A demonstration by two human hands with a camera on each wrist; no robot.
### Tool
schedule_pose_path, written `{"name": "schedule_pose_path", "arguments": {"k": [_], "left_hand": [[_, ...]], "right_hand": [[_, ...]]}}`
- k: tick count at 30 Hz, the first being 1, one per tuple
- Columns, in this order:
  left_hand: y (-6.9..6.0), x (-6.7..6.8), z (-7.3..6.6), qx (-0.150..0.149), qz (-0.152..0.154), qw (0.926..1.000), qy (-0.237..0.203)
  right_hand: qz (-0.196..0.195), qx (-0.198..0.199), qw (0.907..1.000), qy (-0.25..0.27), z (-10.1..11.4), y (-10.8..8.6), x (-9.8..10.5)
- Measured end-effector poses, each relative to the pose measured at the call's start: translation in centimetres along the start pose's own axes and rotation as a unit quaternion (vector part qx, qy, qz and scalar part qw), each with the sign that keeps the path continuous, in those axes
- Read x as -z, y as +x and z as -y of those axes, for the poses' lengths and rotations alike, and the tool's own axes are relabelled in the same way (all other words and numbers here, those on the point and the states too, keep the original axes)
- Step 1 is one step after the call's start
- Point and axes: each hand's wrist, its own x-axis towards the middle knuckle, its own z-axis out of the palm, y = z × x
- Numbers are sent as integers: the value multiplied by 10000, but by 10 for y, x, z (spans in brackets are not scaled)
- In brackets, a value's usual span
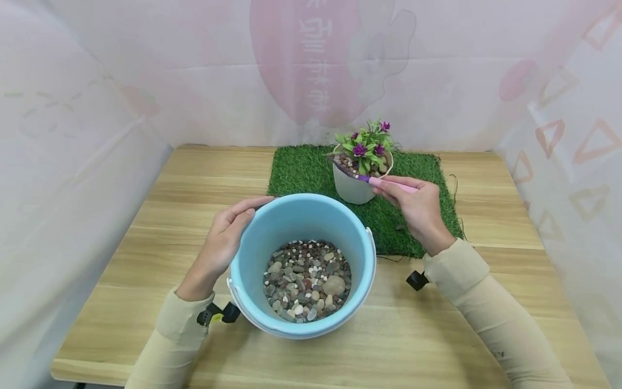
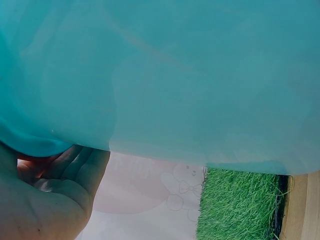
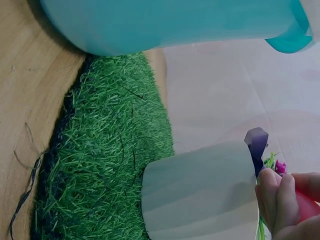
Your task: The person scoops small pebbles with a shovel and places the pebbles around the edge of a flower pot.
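A light blue bucket (image 1: 366,275), its floor covered with mixed pebbles (image 1: 306,283), stands in front. My left hand (image 1: 225,232) rests against its left rim, the fingers extended along the outside; the left wrist view shows these fingers (image 2: 82,170) beside the bucket wall (image 2: 175,90). My right hand (image 1: 420,208) pinches the pink handle of a small purple shovel (image 1: 363,178). Its blade lies over the left front rim of a white pot (image 1: 352,188), with small pebbles there. Purple flowers (image 1: 360,149) and green leaves rise from the pot. In the right wrist view the shovel (image 3: 256,145) touches or nearly touches the pot (image 3: 200,192).
A green turf mat (image 1: 301,170) lies under the pot, with loose dark threads at its right edge. The bucket overlaps the mat's front left part. Around them is the wooden table (image 1: 160,216), and patterned pale curtains (image 1: 209,86) hang behind and at both sides.
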Motion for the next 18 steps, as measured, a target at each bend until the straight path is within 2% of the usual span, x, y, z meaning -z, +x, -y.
{"name": "schedule_pose_path", "arguments": {"k": [4, 18], "left_hand": [[-1, 0, -1, 59, -1, 10000, 12], [-1, 1, -1, 155, -57, 9998, 110]], "right_hand": [[-1, -86, 9997, 223, 2, 1, 0], [-105, -581, 9971, 489, 9, 1, -4]]}}
